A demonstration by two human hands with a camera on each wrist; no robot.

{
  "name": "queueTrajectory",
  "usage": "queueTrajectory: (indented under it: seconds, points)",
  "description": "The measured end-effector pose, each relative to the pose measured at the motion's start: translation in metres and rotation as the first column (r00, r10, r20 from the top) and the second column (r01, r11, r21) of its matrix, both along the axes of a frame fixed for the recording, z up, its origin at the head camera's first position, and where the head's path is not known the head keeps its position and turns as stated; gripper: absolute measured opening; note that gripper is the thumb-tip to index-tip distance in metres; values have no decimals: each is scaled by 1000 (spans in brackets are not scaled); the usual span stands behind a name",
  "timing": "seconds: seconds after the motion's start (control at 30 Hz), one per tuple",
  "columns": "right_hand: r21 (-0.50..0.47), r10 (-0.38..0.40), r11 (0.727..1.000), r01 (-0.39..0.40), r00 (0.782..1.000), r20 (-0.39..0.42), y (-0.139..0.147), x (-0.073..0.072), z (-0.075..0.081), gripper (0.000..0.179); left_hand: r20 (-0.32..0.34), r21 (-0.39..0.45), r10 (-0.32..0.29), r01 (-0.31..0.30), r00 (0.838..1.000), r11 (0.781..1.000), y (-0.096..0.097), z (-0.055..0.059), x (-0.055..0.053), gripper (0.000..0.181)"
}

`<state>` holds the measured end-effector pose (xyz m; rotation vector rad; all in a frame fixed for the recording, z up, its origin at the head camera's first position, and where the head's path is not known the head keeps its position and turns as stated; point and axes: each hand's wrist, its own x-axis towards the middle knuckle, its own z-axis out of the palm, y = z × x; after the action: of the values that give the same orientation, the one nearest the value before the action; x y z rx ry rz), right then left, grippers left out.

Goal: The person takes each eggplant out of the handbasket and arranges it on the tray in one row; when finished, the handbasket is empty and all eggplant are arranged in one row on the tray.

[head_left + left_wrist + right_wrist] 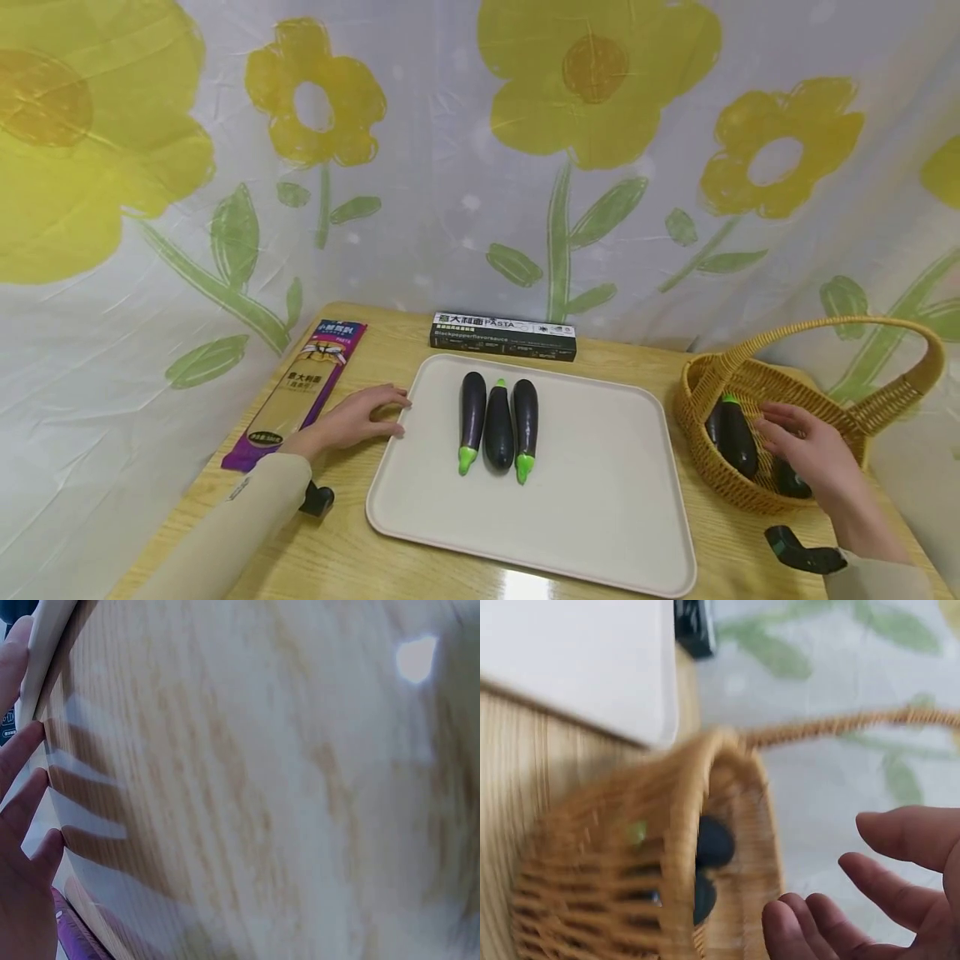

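Note:
Three dark eggplants (498, 427) lie side by side on the white tray (600, 483); the middle one points its green stem the opposite way from the outer two. My left hand (365, 417) rests at the tray's left edge, its fingers touching the rim. Over the wicker basket (697, 417) at the right hovers my right hand (813, 450), fingers loosely bent and holding nothing. Several more eggplants (737, 437) lie inside the basket, partly hidden by its wall and the hand. In the right wrist view, a gap shows between thumb and fingers.
A purple pasta packet (303, 387) lies at the table's left edge, behind the left forearm. The black pasta box (502, 336) stands behind the tray. The basket's tall handle (832, 325) arches above it. A flowered curtain (435, 208) hangs along the back of the table.

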<state>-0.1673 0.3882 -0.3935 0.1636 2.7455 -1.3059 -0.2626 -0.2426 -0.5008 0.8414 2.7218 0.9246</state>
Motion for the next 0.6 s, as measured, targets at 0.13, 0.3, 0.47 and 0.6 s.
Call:
queueTrajectory:
  seconds: [0.13,0.3,0.47,0.6]
  points:
    - [-39,40,999,-38,997,64,19,-15,-2,74,10,6,3,-4,1000,1000,0,0,0,48]
    - [-33,68,997,-64,988,136,36,-31,-5,72,9,6,0,0,1000,1000,1,0,0,48]
    - [-4,56,998,-56,984,166,50,-46,-5,72,12,4,1,-1,1000,1000,1,0,0,48]
    - [-7,73,997,-73,979,192,54,-54,-7,72,9,7,7,-7,1000,1000,1,0,0,47]
